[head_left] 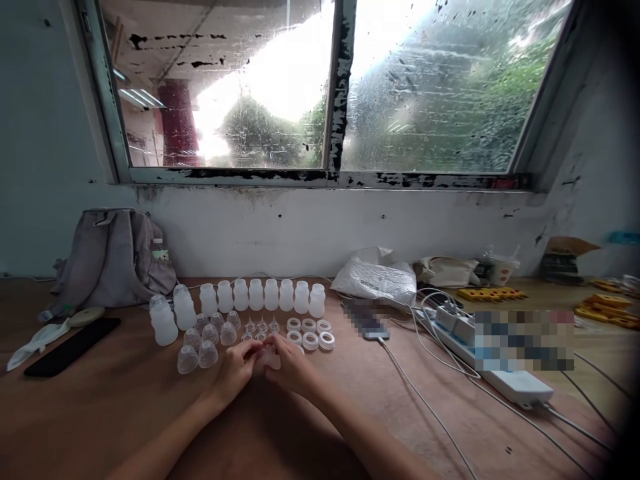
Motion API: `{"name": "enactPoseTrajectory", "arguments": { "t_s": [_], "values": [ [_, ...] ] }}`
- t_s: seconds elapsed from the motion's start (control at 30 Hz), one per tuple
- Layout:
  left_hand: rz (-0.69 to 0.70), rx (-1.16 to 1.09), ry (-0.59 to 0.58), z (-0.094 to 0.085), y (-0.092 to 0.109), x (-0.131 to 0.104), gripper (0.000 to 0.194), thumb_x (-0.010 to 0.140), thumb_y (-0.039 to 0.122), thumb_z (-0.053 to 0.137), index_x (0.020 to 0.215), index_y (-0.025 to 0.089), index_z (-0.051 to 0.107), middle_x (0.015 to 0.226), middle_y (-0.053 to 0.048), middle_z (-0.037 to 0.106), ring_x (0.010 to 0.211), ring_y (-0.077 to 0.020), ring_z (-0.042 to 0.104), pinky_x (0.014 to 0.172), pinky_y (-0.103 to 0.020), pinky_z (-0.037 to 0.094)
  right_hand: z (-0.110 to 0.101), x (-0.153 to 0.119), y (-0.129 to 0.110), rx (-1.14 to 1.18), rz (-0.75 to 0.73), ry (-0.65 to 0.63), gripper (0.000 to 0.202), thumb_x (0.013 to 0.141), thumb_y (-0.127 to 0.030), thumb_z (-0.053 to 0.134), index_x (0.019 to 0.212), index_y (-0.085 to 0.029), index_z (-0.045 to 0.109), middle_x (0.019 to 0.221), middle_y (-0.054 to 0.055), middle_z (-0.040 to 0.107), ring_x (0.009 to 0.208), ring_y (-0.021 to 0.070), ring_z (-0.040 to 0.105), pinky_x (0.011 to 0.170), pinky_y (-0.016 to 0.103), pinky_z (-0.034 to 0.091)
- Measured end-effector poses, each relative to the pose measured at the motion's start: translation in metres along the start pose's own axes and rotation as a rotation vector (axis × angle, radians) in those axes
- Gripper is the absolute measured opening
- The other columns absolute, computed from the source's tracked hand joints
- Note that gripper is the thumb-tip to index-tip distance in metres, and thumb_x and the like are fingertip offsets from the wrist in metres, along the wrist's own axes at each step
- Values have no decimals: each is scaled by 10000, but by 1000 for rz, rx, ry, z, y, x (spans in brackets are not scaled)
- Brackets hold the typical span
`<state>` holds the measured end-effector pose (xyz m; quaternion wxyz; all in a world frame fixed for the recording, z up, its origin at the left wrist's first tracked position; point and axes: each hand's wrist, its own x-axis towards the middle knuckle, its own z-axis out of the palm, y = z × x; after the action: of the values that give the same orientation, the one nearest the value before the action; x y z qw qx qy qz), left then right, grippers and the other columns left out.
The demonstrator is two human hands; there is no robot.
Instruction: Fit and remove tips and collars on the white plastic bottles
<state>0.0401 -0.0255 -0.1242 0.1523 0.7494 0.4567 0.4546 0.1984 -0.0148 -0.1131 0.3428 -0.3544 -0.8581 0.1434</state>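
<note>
From the head camera, looking down over a brown tabletop (125,407) set against a wall under a rain-streaked window (320,80), both forearms reach in from the near edge and meet around the middle of it. The left hand (235,369) and the right hand (290,365) are pressed close together, fingers curled around a small translucent piece (270,360) that sits between them just above the wood. The fingers of both hands look closed on it, though exactly which fingertips pinch it I cannot tell.

Just beyond the hands lie the parts in loose groups: a row of white bottles (263,295) towards the far edge, clear domed caps (205,337) to the left, small clear nipples (261,327) in the middle, and white screw rings (310,333) to the right, all near each other but apart.

My reading is that the step in hand is working on one soft piece, perhaps fitting it to a ring, with the bottles not yet assembled. The next move would call for a firm two-handed press or pull without letting the slippery piece pop free.

At the far left corner rests a grey bag (113,257); a black phone (73,347) lies near the left edge. To the right, a white power strip (500,373) and cables (425,400) run toward the near right corner.
</note>
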Motion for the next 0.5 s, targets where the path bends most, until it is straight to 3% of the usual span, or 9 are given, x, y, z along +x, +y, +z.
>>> {"name": "enactPoseTrajectory", "arguments": {
  "t_s": [0.23,0.4,0.5],
  "values": [
    [145,100,-35,-3,-4,0,226,809,215,396,984,217,540,980,-37,602,925,-166,546,824,-302,436,-18,5,15,-38,10,-25,421,580,-122,556,989,-174,471,938,56,510,834,176,502,740,280,394],
    [155,346,12,-2,-16,3,283,736,261,517,1016,221,508,897,-45,606,884,-207,535,814,-373,403,-47,11,25,-105,236,87,349,580,-91,545,919,-157,496,917,62,529,831,174,498,744,278,383],
    [133,449,-2,0,-18,5,299,706,257,551,1001,222,515,860,-33,613,876,-215,527,846,-407,348,-57,12,26,-115,344,69,334,606,-118,543,933,-163,498,905,53,548,825,175,503,715,270,379]
  ]
}}
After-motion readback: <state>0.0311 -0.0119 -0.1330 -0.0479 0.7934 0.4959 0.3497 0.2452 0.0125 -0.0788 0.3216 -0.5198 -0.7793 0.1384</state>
